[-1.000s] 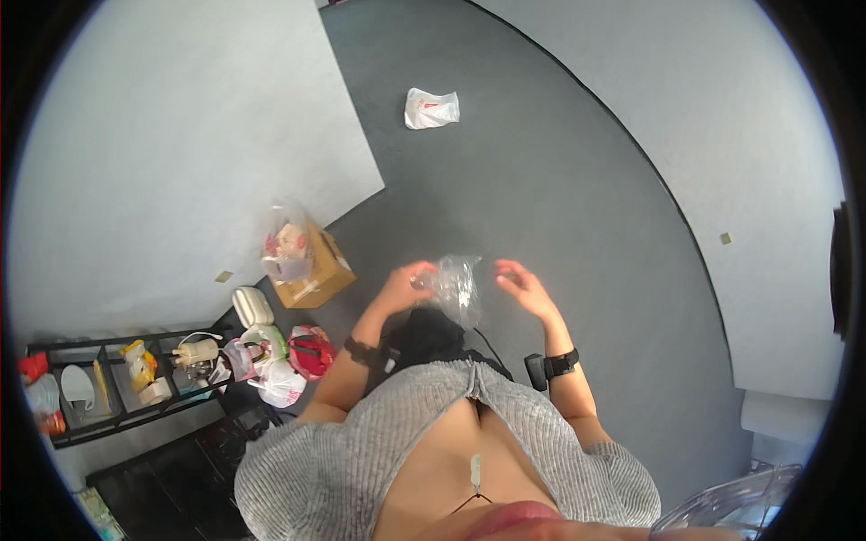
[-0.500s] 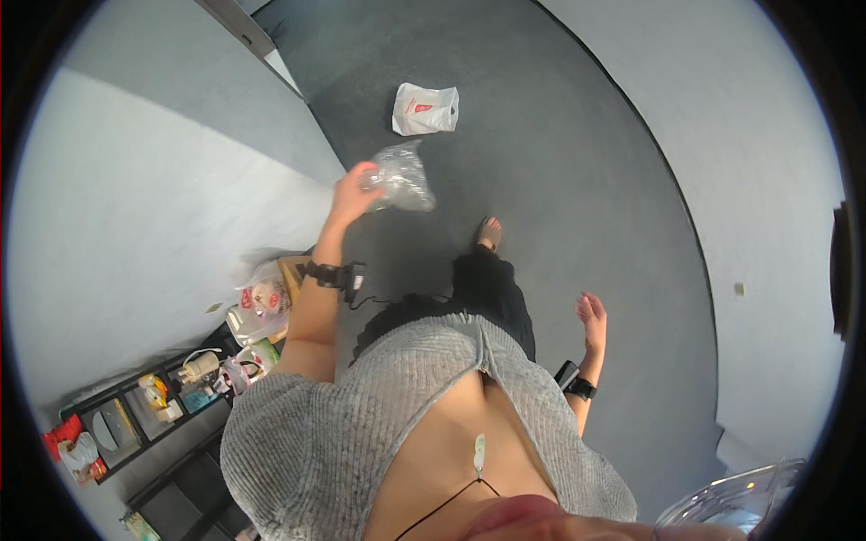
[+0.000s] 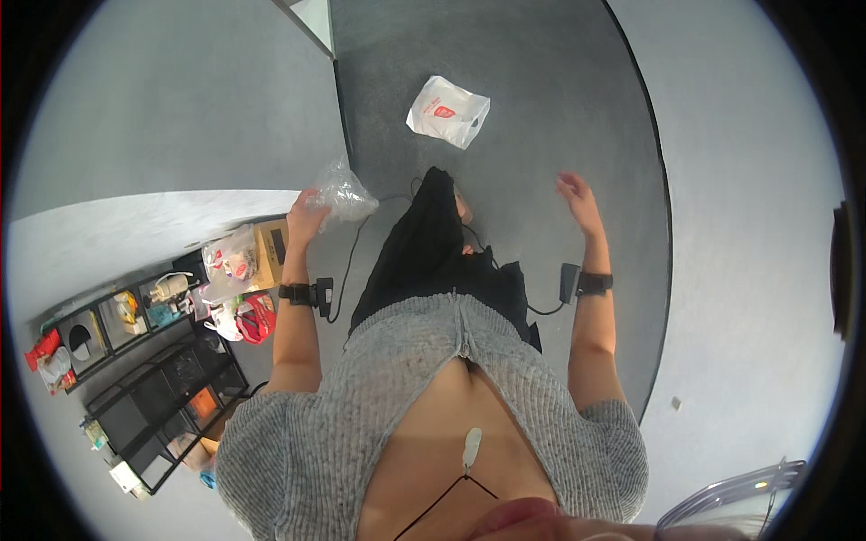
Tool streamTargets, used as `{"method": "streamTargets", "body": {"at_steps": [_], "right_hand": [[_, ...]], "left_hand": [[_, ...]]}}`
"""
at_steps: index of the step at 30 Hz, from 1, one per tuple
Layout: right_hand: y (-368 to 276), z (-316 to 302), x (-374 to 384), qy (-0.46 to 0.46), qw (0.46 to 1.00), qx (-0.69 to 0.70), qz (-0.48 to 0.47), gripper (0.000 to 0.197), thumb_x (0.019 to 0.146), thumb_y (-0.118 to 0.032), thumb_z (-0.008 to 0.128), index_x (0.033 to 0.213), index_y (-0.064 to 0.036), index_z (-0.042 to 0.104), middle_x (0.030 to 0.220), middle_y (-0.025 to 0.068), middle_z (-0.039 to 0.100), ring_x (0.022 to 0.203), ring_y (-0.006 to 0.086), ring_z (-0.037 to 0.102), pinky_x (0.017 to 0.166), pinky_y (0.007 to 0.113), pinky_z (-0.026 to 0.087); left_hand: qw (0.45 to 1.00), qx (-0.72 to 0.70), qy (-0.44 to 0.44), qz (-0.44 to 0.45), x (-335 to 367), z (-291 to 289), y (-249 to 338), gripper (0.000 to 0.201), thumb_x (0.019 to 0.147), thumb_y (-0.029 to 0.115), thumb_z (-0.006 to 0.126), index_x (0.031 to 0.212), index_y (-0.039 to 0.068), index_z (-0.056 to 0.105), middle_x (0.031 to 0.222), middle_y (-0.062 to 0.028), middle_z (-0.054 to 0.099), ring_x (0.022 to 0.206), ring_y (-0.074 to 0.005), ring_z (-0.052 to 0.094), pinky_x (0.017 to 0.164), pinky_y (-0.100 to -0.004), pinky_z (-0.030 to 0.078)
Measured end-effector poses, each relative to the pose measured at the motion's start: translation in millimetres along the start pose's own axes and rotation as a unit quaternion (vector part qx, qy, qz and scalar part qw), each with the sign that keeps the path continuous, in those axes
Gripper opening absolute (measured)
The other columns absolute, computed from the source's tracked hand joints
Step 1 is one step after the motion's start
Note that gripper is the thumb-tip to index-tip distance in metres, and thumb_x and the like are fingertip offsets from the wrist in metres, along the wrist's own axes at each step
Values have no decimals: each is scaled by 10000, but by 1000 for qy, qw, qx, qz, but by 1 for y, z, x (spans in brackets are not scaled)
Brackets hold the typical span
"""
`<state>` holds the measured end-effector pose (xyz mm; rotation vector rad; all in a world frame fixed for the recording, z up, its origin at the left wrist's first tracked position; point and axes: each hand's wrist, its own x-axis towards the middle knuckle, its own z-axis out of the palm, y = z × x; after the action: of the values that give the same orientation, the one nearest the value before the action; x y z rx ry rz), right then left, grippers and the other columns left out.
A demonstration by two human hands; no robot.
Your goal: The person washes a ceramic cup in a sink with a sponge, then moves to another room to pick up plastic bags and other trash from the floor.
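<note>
My left hand (image 3: 307, 216) is closed on a crumpled clear plastic bag (image 3: 345, 192), which juts out past the fingers toward the middle. What is inside the bag, if anything, I cannot make out. My right hand (image 3: 580, 203) hangs in the air on the other side with loosely bent fingers and nothing in it. Ahead on the grey floor lies a white plastic bag (image 3: 442, 97) with a red mark and a cut-out handle, apart from both hands.
At the left stands a black shelf unit (image 3: 135, 424) with several items on it. A cardboard box (image 3: 270, 255), a see-through bag (image 3: 230, 257) and a red bag (image 3: 257, 317) are beside it. Pale walls (image 3: 740, 225) run along both sides of the floor (image 3: 541, 63). Cables hang from both wrist straps.
My left hand has drawn back and to the left with the clear bag. My right hand has swung forward. The view has turned, and the white bag shows larger.
</note>
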<state>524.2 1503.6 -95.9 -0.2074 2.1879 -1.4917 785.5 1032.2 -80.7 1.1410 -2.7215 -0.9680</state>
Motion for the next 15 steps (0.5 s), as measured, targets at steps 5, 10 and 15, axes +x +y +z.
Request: {"method": "streamTargets", "body": {"at_steps": [5, 10, 15], "right_hand": [[-8, 22, 111, -94, 994, -30, 50, 348, 832, -282, 551, 1095, -56, 527, 937, 47, 582, 803, 110, 545, 641, 209, 391], [-3, 45, 207, -168, 965, -22, 200, 355, 843, -266, 534, 1141, -75, 508, 962, 1, 591, 807, 80, 544, 656, 221, 400], [58, 62, 321, -149, 951, -13, 270, 354, 833, -278, 525, 1125, -79, 517, 973, -5, 574, 814, 83, 524, 642, 228, 387]], "left_hand": [[997, -52, -11, -64, 49, 45, 9, 437, 621, 221, 690, 1023, 111, 558, 826, -118, 621, 733, -231, 601, 659, -319, 469], [991, -79, 24, -106, 86, 111, -16, 451, 626, 205, 709, 1028, 74, 551, 758, -100, 616, 644, -166, 593, 586, -295, 475], [965, -136, -42, -222, 120, 164, -1, 457, 633, 196, 712, 1037, 55, 550, 847, -103, 611, 662, -170, 591, 594, -314, 478]]}}
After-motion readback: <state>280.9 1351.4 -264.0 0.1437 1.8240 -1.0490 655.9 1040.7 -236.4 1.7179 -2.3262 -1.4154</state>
